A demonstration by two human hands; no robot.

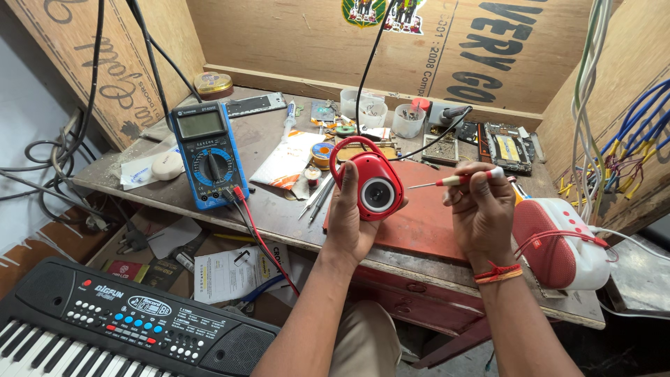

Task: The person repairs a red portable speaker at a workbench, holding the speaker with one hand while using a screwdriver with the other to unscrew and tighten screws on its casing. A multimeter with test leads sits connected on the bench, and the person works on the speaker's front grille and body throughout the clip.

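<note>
My left hand (351, 222) grips a small red rounded device (373, 184) with a round white lens-like centre and a red loop handle on top, held upright above the red mat (426, 223). My right hand (481, 211) pinches a thin screwdriver (450, 181) with a red-and-white handle, its metal tip pointing left toward the device, a short gap away. A red thread band circles my right wrist.
A blue multimeter (207, 152) with red and black leads lies at the left of the workbench (265, 209). A red-and-white speaker (558, 241) sits at the right edge. Solder reel, tweezers, small cups and circuit boards (506, 146) clutter the back. A black keyboard (118, 324) stands at lower left.
</note>
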